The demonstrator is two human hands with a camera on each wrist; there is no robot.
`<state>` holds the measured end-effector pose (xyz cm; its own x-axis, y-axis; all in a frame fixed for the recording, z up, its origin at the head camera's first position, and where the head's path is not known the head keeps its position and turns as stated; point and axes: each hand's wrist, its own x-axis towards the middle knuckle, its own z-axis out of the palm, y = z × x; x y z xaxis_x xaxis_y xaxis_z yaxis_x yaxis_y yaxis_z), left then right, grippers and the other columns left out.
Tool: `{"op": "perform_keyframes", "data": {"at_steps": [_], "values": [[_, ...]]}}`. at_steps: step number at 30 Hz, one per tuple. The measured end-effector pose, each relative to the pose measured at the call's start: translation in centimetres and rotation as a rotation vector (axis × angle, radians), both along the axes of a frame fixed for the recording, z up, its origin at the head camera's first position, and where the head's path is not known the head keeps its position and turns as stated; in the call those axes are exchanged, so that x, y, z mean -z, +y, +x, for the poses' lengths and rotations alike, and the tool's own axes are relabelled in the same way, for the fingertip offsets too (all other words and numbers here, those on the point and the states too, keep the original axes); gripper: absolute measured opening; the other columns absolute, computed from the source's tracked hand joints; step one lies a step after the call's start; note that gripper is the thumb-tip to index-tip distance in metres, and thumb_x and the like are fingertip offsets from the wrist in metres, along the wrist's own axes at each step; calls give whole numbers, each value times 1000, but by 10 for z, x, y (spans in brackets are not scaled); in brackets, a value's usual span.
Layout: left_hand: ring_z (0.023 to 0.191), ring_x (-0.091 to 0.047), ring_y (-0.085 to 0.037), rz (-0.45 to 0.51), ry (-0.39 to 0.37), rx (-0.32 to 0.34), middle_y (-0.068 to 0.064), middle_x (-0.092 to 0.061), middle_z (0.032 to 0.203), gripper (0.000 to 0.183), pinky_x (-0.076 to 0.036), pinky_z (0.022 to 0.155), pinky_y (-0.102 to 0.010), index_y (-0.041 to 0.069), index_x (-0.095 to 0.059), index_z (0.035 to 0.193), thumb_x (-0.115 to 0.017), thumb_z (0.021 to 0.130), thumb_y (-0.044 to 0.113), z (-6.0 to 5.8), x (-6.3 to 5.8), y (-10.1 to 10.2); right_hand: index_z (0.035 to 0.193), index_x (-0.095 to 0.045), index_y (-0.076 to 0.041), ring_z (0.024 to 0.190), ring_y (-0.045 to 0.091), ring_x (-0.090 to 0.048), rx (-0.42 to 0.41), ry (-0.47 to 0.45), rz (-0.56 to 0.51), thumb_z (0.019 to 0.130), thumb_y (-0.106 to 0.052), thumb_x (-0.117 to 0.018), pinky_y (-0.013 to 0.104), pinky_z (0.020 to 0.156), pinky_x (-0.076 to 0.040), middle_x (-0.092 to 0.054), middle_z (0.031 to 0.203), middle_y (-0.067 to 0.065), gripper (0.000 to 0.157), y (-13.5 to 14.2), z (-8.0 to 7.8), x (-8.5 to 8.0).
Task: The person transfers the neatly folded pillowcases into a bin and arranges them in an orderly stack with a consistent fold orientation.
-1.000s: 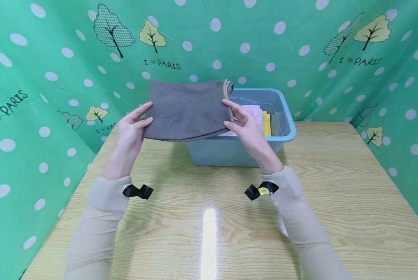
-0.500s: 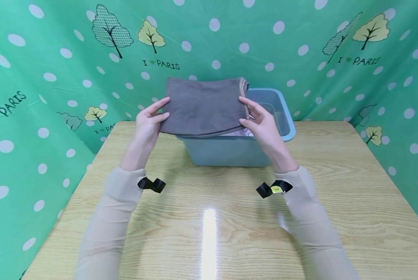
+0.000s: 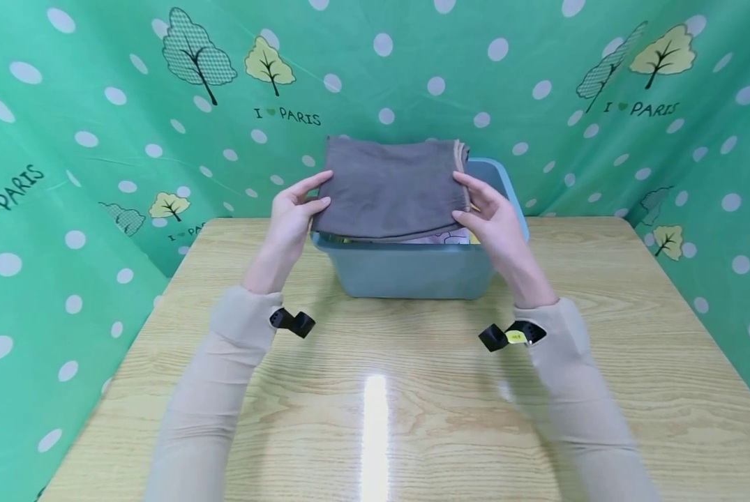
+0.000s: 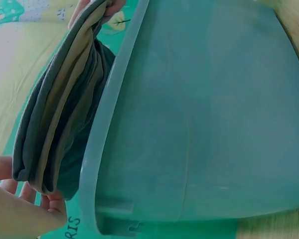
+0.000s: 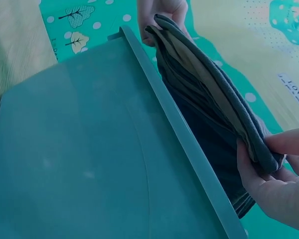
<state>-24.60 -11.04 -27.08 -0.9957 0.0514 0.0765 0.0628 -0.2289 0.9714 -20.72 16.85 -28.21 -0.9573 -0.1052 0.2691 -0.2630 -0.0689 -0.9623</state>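
Note:
A folded dark grey cloth [image 3: 392, 187] hangs over the opening of a blue plastic bin [image 3: 412, 272]. My left hand [image 3: 296, 219] pinches its left end between thumb and fingers. At the other end, my right hand [image 3: 494, 216] grips the cloth near its paler layered edge. Both wrist views show the stacked grey and tan layers of the cloth [image 4: 60, 99] just above the bin's rim [image 5: 177, 119]. Under the cloth a bit of pale lilac printed fabric [image 3: 446, 236] shows inside the bin; most of the contents are hidden.
The bin stands on a light wood table [image 3: 375, 348] toward its back edge. Behind and to the left hangs a green dotted curtain [image 3: 412, 70] with trees printed on it. A strip of light reflects off the tabletop.
Both hands have carried the grey cloth to the right, from partly beside the bin to over its opening. The bin has stayed in place.

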Motion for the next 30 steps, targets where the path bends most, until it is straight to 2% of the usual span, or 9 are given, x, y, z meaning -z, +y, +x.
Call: {"op": "perform_keyframes", "data": {"at_steps": [4, 9, 16, 21, 27, 30], "values": [[85, -54, -13, -113, -4, -53, -5, -49, 121, 39, -48, 71, -22, 11, -59, 117, -56, 82, -5, -3, 2, 8, 130, -45, -12, 124, 21, -37, 29, -5, 35, 84, 7, -51, 16, 84, -42, -34, 140, 6, 50, 5, -2, 0], [80, -53, -13, -205, -5, -90, -6, -52, 107, 37, -47, 70, -24, 16, -62, 114, -57, 82, -2, -5, 5, 15, 130, -45, -13, 125, 18, -34, 60, -23, 91, 84, 6, -52, 17, 87, -40, -33, 140, 6, 51, 10, -2, 1], [77, -46, -11, -308, 38, -126, -1, -52, 111, 37, -44, 67, -23, 16, -62, 114, -58, 82, -2, -8, 9, 22, 130, -45, -15, 126, 19, -33, 72, -39, 147, 84, 3, -53, 16, 87, -40, -32, 141, 5, 50, 17, -3, 3], [72, -42, -9, -381, 87, -139, -2, -51, 99, 36, -41, 62, -20, 14, -62, 114, -58, 81, -2, -10, 14, 25, 131, -44, -13, 124, 19, -36, 78, -21, 184, 84, 4, -53, 17, 86, -41, -34, 140, 7, 50, 19, -6, 6], [73, -43, -8, -476, 165, -160, -2, -56, 111, 35, -39, 59, -18, 13, -62, 113, -58, 81, -3, -12, 20, 27, 131, -44, -13, 123, 17, -37, 102, -6, 255, 85, 3, -53, 17, 85, -41, -35, 139, 7, 50, 20, -8, 11], [75, -44, -10, -502, 198, -165, -3, -56, 115, 35, -39, 59, -18, 12, -63, 112, -57, 82, -3, -14, 24, 27, 131, -44, -13, 122, 15, -38, 105, 9, 277, 85, 3, -52, 15, 79, -41, -35, 138, 7, 49, 20, -9, 12]]}}
